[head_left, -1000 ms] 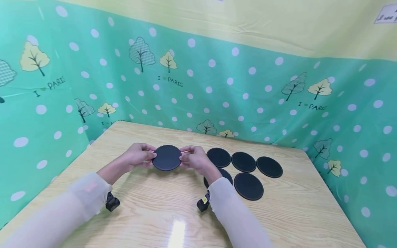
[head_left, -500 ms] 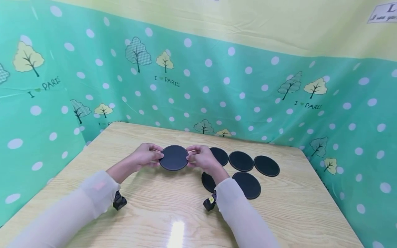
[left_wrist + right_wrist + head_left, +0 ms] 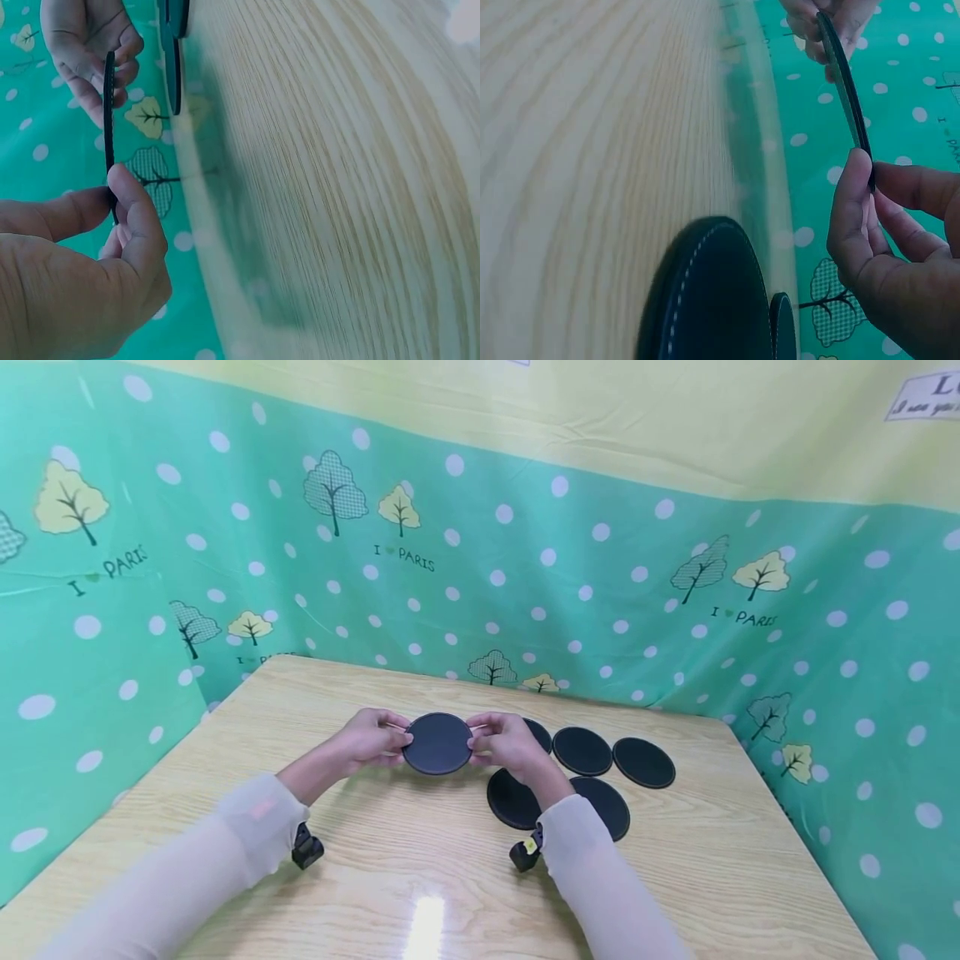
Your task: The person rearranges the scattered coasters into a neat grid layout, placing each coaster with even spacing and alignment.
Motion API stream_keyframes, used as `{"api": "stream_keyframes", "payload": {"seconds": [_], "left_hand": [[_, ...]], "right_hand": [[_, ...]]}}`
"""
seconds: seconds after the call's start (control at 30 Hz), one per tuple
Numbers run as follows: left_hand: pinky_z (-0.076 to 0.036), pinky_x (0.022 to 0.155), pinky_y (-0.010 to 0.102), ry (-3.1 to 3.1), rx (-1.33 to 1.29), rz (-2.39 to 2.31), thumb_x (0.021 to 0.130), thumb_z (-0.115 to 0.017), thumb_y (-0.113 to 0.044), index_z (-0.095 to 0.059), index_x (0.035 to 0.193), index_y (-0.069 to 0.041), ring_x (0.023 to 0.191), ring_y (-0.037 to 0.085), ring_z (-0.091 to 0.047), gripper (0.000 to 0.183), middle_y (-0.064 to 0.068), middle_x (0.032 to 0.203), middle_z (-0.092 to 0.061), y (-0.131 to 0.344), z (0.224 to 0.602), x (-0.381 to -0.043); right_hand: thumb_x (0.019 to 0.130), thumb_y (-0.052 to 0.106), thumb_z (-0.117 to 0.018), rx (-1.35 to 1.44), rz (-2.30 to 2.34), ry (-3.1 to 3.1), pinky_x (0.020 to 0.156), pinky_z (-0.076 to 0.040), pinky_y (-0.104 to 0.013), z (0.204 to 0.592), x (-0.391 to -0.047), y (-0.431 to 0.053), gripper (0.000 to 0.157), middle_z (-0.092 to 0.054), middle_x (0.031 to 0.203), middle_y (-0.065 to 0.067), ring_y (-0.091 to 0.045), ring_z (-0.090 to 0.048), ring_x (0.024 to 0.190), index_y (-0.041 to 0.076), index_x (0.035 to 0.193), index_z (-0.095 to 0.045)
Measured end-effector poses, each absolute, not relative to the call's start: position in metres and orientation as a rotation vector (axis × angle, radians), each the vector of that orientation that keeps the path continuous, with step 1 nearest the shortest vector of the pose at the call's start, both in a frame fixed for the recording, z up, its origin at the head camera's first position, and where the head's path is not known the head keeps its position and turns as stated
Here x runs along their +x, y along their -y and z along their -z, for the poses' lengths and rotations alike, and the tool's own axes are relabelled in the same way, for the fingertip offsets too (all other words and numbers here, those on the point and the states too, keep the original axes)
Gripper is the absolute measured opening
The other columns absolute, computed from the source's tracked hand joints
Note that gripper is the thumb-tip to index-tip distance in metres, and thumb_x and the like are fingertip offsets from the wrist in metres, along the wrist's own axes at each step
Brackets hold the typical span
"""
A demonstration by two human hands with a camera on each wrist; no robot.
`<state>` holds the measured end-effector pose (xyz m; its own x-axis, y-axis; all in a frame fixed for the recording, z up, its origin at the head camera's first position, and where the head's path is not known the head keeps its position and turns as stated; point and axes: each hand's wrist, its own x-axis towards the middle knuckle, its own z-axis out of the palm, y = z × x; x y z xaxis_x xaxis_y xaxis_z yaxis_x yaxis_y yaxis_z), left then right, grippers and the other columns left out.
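Held above the table, a round black coaster point(image 3: 438, 744) with a stitched rim is pinched at both edges. My left hand point(image 3: 371, 740) grips its left edge between thumb and fingers; my right hand point(image 3: 506, 745) grips the right edge the same way. In the left wrist view the coaster point(image 3: 109, 127) appears edge-on, thin and slightly bowed, with the left hand point(image 3: 90, 277) at its near end. From the right wrist, the right hand point(image 3: 900, 232) pinches the coaster point(image 3: 846, 97), and the other hand shows at its far end.
Several like coasters lie flat on the wooden table point(image 3: 390, 877) to the right, in two rows: one coaster point(image 3: 582, 751) at the back, another point(image 3: 513, 797) in front, partly behind the right arm. A green dotted curtain point(image 3: 420, 610) hangs behind the table.
Both hands have moved to the right with the coaster between them, toward the laid-out coasters. The right arm now covers more of those. The view has shifted slightly.
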<state>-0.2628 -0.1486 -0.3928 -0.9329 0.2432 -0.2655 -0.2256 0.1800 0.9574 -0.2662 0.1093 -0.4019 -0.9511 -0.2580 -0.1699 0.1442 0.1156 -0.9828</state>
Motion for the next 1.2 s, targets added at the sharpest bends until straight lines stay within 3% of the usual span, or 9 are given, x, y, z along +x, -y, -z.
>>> {"api": "stream_keyframes", "payload": {"seconds": [0.27, 0.73, 1.2], "left_hand": [[-0.061, 0.074, 0.027, -2.047, 0.011, -1.845, 0.099, -0.063, 0.001, -0.050, 0.135, 0.007, 0.084, 0.019, -0.066, 0.039, 0.016, 0.106, -0.061, 0.136, 0.395, -0.263], [-0.062, 0.082, 0.034, -2.025, 0.019, -1.868, 0.097, -0.065, 0.001, -0.052, 0.132, 0.007, 0.084, 0.019, -0.067, 0.037, 0.016, 0.105, -0.063, 0.112, 0.403, -0.264], [-0.062, 0.078, 0.031, -1.957, 0.026, -1.932, 0.096, -0.065, 0.004, -0.054, 0.129, 0.006, 0.081, 0.019, -0.067, 0.035, 0.017, 0.103, -0.064, 0.083, 0.405, -0.264]], "right_hand": [[0.096, -0.012, -0.061, -0.121, 1.893, -2.113, 0.091, -0.060, -0.048, 0.402, -0.263, -0.125, 0.034, -0.060, 0.101, -0.011, -0.020, -0.063, 0.087, -0.001, 0.128, -0.062], [0.096, -0.011, -0.062, -0.118, 1.877, -2.161, 0.085, -0.062, -0.044, 0.403, -0.263, -0.148, 0.032, -0.061, 0.102, -0.012, -0.018, -0.063, 0.084, -0.002, 0.126, -0.063], [0.096, -0.011, -0.062, -0.074, 1.840, -2.233, 0.082, -0.063, -0.039, 0.404, -0.260, -0.174, 0.035, -0.059, 0.105, -0.012, -0.019, -0.063, 0.085, -0.002, 0.130, -0.062]]}}
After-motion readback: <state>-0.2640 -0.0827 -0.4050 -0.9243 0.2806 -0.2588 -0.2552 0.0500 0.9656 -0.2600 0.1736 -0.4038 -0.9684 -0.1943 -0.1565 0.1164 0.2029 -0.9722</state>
